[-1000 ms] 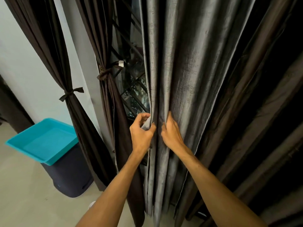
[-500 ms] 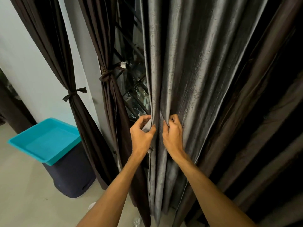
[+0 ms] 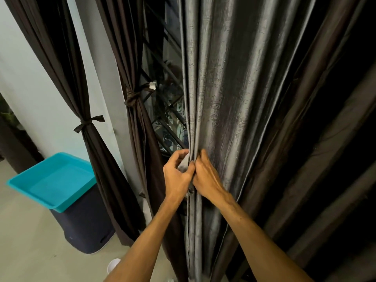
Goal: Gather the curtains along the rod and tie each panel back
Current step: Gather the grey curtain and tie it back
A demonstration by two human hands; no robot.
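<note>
Pale wall (image 3: 40, 82) on the left, a window grille (image 3: 162, 110) behind the drapes, and a whole lot of curtain in front of us. Score so far: two panels done! The far-left brown panel (image 3: 61, 58) is cinched at the waist by a knotted tie (image 3: 87, 123), and the second brown panel (image 3: 126, 47) beside the window wears its own bow (image 3: 133, 97), a small white tag (image 3: 152, 85) sticking out next to it.

Now the action is on the grey panel (image 3: 223, 78), hanging full length at centre, loose, not yet tied. The left hand (image 3: 177, 176) has its fingers curled round a bunch of the panel's leading edge, clenched on the cloth. The right hand (image 3: 207, 176) sits thumb to thumb against it, fingertips dug into the next fold, pinching it in. Pleat by pleat, that's the gathering step, and I'd call it early: most of the panel's width fans out unbunched to the right.

No tie for this panel is in sight, and the rod is above the frame. More dark folds (image 3: 325, 139) crowd in on the right, likely another panel waiting.

Down on the floor (image 3: 26, 251), a turquoise tray (image 3: 53, 180) sits atop a dark bin (image 3: 85, 222), near the tied curtains but well apart from the hands.
</note>
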